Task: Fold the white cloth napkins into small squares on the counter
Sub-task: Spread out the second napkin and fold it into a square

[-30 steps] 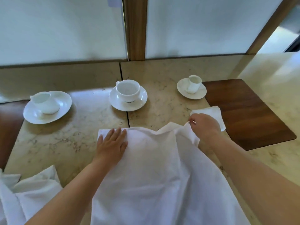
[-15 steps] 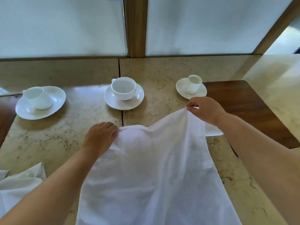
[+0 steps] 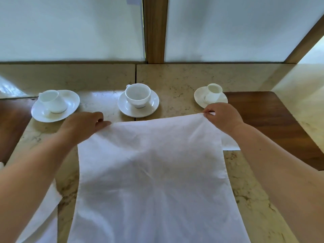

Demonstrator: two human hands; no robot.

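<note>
Both hands grip the far edge of a white cloth napkin (image 3: 150, 172). Closed in a pinch, the left hand (image 3: 82, 127) holds the far left corner between thumb and fingers, knuckles up, just above the bench (image 3: 184, 79). At the far right corner, the right hand (image 3: 222, 118) is likewise closed in a pinch, with a small tuft of cloth showing at its fingertips. Between the two hands the far edge runs taut and nearly straight, while the rest of the napkin spreads toward the near side, lying over the marble bench and running out of view at the bottom.

Just right of the napkin, under the right forearm, a white folded napkin (image 3: 229, 144) peeks out, lying where the marble meets a dark wooden panel (image 3: 273, 123). At the near left, more white cloth (image 3: 42, 213) lies on the bench, partly hidden by the left forearm.

Beyond the hands stand three white cups on saucers in a row: the left cup (image 3: 51, 102) on its saucer (image 3: 70, 100), the middle cup (image 3: 137, 94) on its saucer (image 3: 154, 104), just beyond the napkin's far edge, and the small right cup (image 3: 213, 92) on its saucer (image 3: 199, 95), close to the right hand. Frosted panels split by a wooden post (image 3: 155, 28) rise behind the bench.
</note>
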